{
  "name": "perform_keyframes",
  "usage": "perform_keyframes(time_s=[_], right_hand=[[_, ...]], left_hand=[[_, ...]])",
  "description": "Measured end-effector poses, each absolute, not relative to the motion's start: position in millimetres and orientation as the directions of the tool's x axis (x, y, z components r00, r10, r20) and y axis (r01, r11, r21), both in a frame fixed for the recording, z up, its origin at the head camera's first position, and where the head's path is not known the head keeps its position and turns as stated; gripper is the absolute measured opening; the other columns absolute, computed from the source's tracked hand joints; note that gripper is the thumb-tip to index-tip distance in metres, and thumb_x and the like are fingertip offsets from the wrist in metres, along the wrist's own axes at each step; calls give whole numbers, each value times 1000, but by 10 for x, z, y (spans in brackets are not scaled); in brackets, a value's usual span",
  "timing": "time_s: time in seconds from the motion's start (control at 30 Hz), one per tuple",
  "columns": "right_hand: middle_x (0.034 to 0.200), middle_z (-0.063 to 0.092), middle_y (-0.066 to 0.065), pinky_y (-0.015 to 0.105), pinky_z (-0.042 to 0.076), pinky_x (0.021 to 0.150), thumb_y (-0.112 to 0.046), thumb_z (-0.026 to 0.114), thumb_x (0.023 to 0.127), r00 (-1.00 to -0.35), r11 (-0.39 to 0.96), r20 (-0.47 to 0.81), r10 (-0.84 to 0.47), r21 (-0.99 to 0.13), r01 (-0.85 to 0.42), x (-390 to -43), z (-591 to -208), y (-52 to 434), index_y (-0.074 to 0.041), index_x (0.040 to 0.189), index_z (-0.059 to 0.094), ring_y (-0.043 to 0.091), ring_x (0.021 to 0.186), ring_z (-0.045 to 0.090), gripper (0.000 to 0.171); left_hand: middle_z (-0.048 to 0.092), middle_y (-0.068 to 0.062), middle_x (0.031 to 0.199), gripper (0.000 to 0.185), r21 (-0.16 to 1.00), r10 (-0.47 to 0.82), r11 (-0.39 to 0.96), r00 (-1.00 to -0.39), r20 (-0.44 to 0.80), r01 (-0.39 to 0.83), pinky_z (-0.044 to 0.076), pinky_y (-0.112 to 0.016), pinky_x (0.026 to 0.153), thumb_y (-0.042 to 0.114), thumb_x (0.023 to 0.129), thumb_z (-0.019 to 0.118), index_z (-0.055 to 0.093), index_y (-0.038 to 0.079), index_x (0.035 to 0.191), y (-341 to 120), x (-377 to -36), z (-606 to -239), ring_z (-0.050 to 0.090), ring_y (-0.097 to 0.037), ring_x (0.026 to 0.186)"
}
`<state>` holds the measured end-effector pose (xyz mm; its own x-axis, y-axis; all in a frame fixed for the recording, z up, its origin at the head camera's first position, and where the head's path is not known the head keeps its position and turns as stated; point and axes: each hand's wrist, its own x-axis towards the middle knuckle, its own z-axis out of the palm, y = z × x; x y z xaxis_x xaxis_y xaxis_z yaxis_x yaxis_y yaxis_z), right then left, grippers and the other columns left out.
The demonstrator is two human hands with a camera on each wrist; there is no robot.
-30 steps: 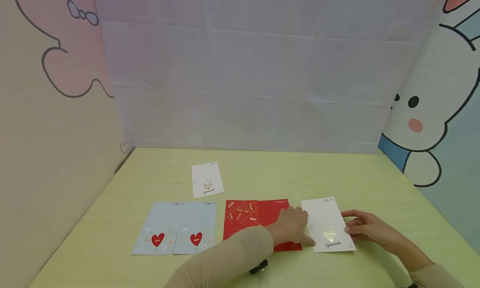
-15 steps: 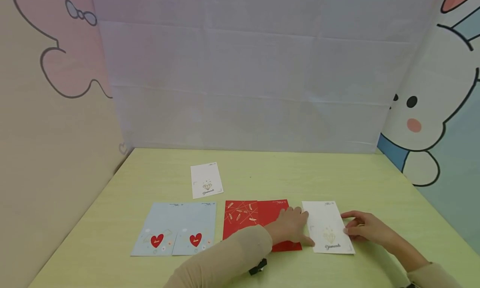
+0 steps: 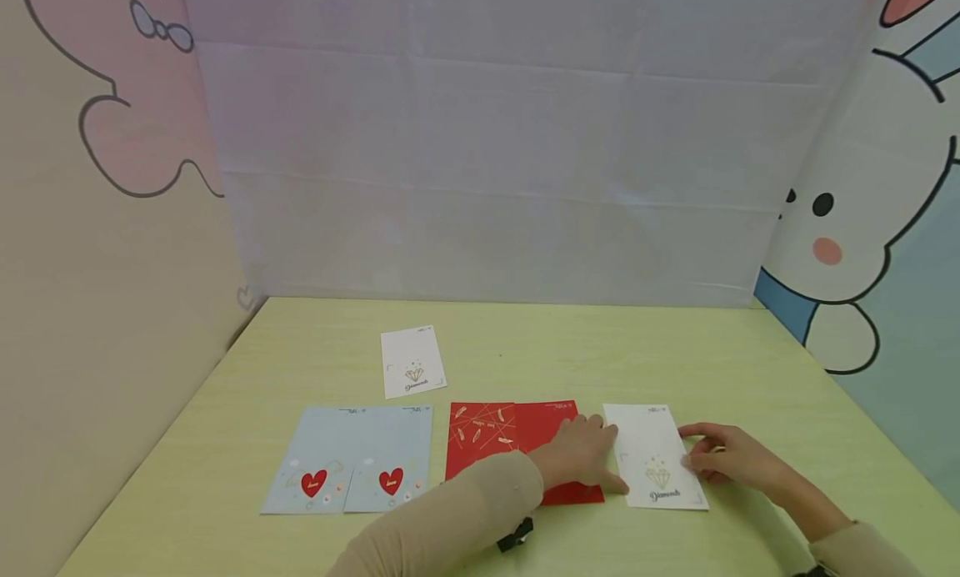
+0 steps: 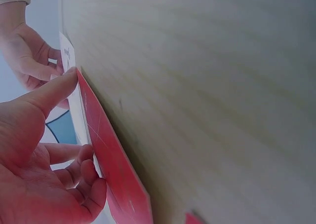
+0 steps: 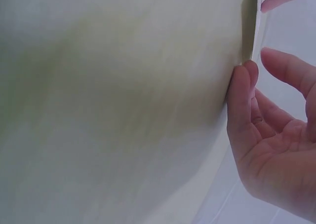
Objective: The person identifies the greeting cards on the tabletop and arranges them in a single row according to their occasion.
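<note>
A white card [image 3: 660, 460] with a gold diamond print lies on the table, between my two hands. My left hand [image 3: 581, 454] reaches over a red card [image 3: 545, 418], its fingertips and thumb along the white card's left edge. It covers part of the red card. At the white card's right edge, the fingers of my right hand [image 3: 738, 459] touch the border. The right wrist view shows the right thumb [image 5: 289, 68] apart from the fingers that meet the card edge.
Left of the white card sit a red card with gold lines [image 3: 482, 431] and two light blue cards with red hearts [image 3: 330, 444] [image 3: 392, 444]. Farther back lies another white diamond card [image 3: 414, 348]. A pale cloth [image 3: 510, 185] hangs behind the table [image 3: 600, 343].
The white card's far edge has dropped slightly toward me, and its gold print no longer shines. My right hand has shifted slightly left; my left hand stays nearly still.
</note>
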<state>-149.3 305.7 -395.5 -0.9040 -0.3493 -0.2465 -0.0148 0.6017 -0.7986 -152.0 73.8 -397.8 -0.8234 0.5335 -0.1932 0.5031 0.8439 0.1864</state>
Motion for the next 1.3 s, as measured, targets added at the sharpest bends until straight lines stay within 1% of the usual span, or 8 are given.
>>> perform_keyframes(time_s=[0.17,0.33,0.5,0.67,0.83,1.07,1.2,1.3], right_hand=[[76,50,7,28,46,53,-10,61,81,-906,605,-237,-351,-796,-26,-1504,-3970,3047,15,117,42,18,63,50,47],[75,50,7,27,46,52,-12,62,81,-906,604,-232,-353,-797,-31,-1506,-3968,3039,15,117,42,18,61,50,49],[75,51,7,27,45,52,-13,63,81,-904,595,-233,-359,-803,-29,-1503,-3955,3026,15,117,42,18,60,50,52],[76,50,7,28,46,52,-12,62,81,-907,605,-243,-344,-796,-16,-1507,-3962,3033,15,117,42,18,61,50,49],[77,51,7,29,47,54,-14,62,81,-912,608,-245,-329,-794,-5,-1515,-3968,3038,14,117,42,19,62,51,50],[80,53,8,30,48,56,-13,60,83,-935,610,-232,-267,-792,23,-1517,-3916,3054,14,120,40,19,64,53,50],[84,53,9,30,48,59,-12,57,85,-940,599,-234,-248,-799,41,-1525,-3865,3046,13,123,38,20,68,53,49],[87,54,10,31,49,61,-15,55,87,-945,595,-235,-228,-802,55,-1533,-3830,3025,12,124,36,21,72,54,50]], left_hand=[[48,8,98,64,174,546,837,-817,-187,519,37,-21,73,52,67,69,48,22,120,734,-1522,-3984,40,-7,82],[47,8,98,66,165,547,836,-816,-185,523,37,-21,73,53,67,68,48,21,121,734,-1523,-3994,39,-8,82],[47,9,97,65,176,547,836,-817,-183,520,37,-21,74,52,67,68,48,22,120,732,-1528,-3998,39,-7,83],[47,9,95,62,190,544,837,-820,-178,514,36,-21,72,51,66,70,50,23,117,738,-1526,-3992,39,-7,81],[48,9,99,62,199,547,833,-822,-159,516,36,-20,71,50,67,70,50,23,119,731,-1498,-3975,39,-6,83],[48,11,103,61,181,605,793,-789,-108,582,36,-20,71,54,69,65,50,27,122,637,-1423,-3941,39,-5,85],[48,11,104,60,205,624,774,-776,-90,599,38,-22,75,52,71,64,49,28,124,453,-1398,-3843,40,-4,90],[47,8,111,58,241,625,767,-777,-73,595,39,-25,82,49,74,63,49,24,125,238,-1403,-3743,41,-8,99]])
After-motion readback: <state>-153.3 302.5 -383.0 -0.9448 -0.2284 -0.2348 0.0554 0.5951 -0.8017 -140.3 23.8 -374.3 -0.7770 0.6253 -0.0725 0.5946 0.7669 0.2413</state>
